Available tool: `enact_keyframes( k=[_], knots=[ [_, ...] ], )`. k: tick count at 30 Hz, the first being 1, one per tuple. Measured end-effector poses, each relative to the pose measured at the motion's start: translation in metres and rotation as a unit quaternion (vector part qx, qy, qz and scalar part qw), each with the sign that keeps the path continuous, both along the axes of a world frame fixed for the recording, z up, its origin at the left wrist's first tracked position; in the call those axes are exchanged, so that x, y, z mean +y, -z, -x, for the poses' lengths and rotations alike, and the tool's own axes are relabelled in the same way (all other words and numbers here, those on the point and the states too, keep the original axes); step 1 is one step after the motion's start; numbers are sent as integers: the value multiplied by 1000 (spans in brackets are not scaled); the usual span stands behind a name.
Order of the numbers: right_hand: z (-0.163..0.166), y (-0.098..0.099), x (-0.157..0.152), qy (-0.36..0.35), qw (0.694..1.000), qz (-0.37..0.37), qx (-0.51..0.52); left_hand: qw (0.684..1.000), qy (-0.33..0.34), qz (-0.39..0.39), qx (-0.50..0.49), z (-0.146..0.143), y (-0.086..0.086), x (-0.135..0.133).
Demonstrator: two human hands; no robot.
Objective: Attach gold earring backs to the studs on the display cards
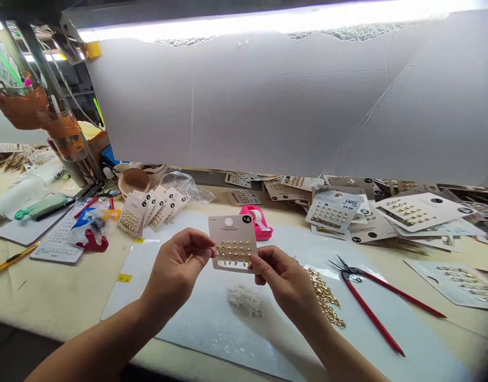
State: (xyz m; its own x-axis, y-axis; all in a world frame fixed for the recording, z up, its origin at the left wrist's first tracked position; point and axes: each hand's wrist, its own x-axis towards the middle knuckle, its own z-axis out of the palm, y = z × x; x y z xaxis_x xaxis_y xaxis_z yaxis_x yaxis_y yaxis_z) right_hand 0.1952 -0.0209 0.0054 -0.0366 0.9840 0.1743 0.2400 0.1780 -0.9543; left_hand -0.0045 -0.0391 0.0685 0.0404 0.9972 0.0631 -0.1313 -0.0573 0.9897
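A beige earring card (232, 233) with rows of small gold earrings is held up over the work sheet, its face toward me. My right hand (281, 273) pinches its lower right corner between thumb and fingers. At the card's left edge, my left hand (180, 260) is closed, thumb and index finger together by the earring rows. A bit of gold shows inside its curled fingers; the fingertips partly hide what they grip. Beneath the hands lie a small heap of clear-white bits (246, 301) and, partly behind my right forearm, a pile of gold earrings (325, 297).
Red-handled pliers (371, 297) lie open at the right. A pink tape dispenser (259, 223) stands behind the card. Filled earring cards (152, 209) fan out at the left, with more cards (335, 212) heaped at the back right. A yellow cutter (13, 260) rests far left.
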Motion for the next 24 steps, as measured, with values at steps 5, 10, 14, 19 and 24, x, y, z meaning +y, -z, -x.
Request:
enact_keyframes(
  k=[5,10,14,19,24],
  knots=[
    [3,2,-1,-18,1000,-3,-8,998,-13,31,60,21,0,9],
    [6,3,-1,-26,1000,3,-16,989,-108,-2,98,41,15,35],
    [10,3,-3,-9,1000,15,-4,980,-161,4,116,50,42,51],
    [13,4,-5,6,1000,15,-3,983,-129,-5,131,49,56,52],
    [11,5,-8,2,999,27,-25,982,-98,-8,160,43,51,46]
  ],
)
